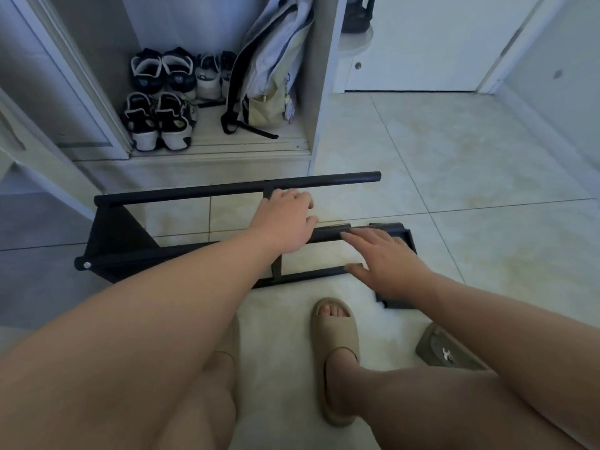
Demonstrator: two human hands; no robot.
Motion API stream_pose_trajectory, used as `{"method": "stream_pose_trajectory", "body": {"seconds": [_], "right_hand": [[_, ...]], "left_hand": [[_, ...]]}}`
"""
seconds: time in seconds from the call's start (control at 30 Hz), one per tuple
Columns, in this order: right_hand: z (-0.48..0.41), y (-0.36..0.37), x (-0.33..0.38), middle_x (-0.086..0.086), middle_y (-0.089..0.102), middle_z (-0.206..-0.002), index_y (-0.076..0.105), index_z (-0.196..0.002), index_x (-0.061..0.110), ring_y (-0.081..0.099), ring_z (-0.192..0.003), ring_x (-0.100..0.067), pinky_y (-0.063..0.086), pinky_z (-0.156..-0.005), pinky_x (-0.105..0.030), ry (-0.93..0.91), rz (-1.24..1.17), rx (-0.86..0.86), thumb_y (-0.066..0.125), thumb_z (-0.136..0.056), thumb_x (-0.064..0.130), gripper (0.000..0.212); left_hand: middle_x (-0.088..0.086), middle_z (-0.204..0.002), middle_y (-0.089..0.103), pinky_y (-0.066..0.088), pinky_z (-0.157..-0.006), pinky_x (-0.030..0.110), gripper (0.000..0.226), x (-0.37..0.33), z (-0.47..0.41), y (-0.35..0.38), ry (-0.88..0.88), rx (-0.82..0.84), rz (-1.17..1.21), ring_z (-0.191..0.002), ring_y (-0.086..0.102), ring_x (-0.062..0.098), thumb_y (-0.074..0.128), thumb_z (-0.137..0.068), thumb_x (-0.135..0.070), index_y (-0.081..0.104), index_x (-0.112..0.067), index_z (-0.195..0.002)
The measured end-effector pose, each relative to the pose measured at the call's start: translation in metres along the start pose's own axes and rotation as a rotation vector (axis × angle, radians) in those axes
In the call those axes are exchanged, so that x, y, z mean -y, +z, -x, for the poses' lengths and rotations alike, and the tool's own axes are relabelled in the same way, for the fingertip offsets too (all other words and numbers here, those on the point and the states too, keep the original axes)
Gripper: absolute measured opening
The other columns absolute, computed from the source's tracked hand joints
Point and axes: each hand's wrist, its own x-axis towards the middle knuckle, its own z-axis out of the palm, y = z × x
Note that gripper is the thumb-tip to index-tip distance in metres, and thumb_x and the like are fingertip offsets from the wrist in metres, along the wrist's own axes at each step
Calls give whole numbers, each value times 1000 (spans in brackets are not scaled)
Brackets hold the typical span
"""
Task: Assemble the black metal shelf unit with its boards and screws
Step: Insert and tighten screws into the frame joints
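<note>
Over the black metal shelf frame (194, 192), your right hand (386, 261) rests flat, spread; left hand (285, 219) curls, grip unclear.

The left forearm (181, 287) hides the middle of the near rail of the black frame (227, 189) at centre; whether the left hand (285, 219) touches the metal cannot be told. At lower right the right forearm (487, 313) covers part of a grey flat piece (431, 344), its small fitting too small to make out.

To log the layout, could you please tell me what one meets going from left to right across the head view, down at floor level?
Silver screw head at the end of the black metal frame → left hand → right hand → grey pack.
</note>
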Motion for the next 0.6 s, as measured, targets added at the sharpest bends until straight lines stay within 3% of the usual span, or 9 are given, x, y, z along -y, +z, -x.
{"method": "stream_pose_trajectory", "body": {"seconds": [0.13, 0.23, 0.37, 0.47, 0.6], "right_hand": [[48, 14, -61, 10, -2, -170, 6, -161, 40, -4, -157, -18, 9, -125, -47, 115, 69, 62, 38, -102, 59, 70], [74, 29, -103, 10, -2, -170, 3, -160, 41, -3, -157, -18, 10, -125, -47, 202, 53, 85, 36, -102, 60, 70], [101, 60, -156, 10, 9, -169, 9, -160, 41, 7, -156, -17, 16, -123, -43, 262, 6, 123, 37, -102, 59, 67], [116, 80, -190, 7, 28, -164, 20, -159, 37, 26, -149, -22, 29, -117, -44, 324, -31, 146, 37, -103, 53, 61], [126, 112, -222, 0, 54, -142, 47, -146, 33, 50, -130, -28, 46, -101, -43, 372, -163, 228, 39, -103, 44, 45]], "left_hand": [[1, -155, 41, 24, -114, 46, 45, -59, 6, 11, 278, 12, -147, -147, 24, 25, 42, -101, -47, 49, -25, -139], [-1, -164, 25, 15, -120, 48, 52, -103, 8, 36, 397, 72, -171, -153, 9, 26, 41, -101, -50, 41, -27, -147], [-4, -168, 15, 18, -123, 46, 58, -153, 8, 90, 462, 251, -100, -155, 6, 24, 41, -102, -51, 29, -30, -154], [-4, -167, 18, 25, -121, 44, 61, -181, 11, 143, 362, 417, 39, -153, 17, 23, 42, -102, -51, 25, -29, -156], [4, -162, 30, 36, -114, 40, 65, -213, 12, 211, 62, 653, 241, -144, 38, 26, 46, -103, -46, 22, -21, -157]]}}
